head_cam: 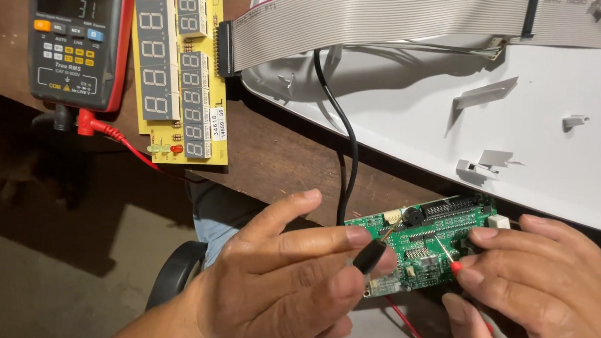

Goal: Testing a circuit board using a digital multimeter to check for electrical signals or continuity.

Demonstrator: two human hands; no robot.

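Two bare hands fill the bottom of the view, closest to the camera. Left hand [287, 285] pinches a black probe [373, 254] between thumb and fingers, closed narrowly around its grip, with the thin metal tip slanting up and to the right onto a green board [428, 246]. Right hand [548, 285] is closed the same way on a red probe [454, 265], whose tip slants up and to the left onto that board. The probe tips land near each other at the board's middle, so the board lies between the hands, touching the fingertips of both. Its long axis runs left to right, tilted slightly upward toward the right. Neither hand is clearly nearer to it.

Below the board, a red lead [409, 327] trails toward the bottom edge. A black cable [345, 158] rises from the board's left end.

Beyond, on a brown table [281, 154], lies a large white plastic panel [522, 132] at the right. A grey ribbon cable [391, 16] crosses its top and plugs into a yellow board [218, 48] carrying rows of unlit digit displays. Farthest left sits a grey multimeter [74, 34] with a red edge, its screen lit, a red plug [87, 120] in its lower socket.
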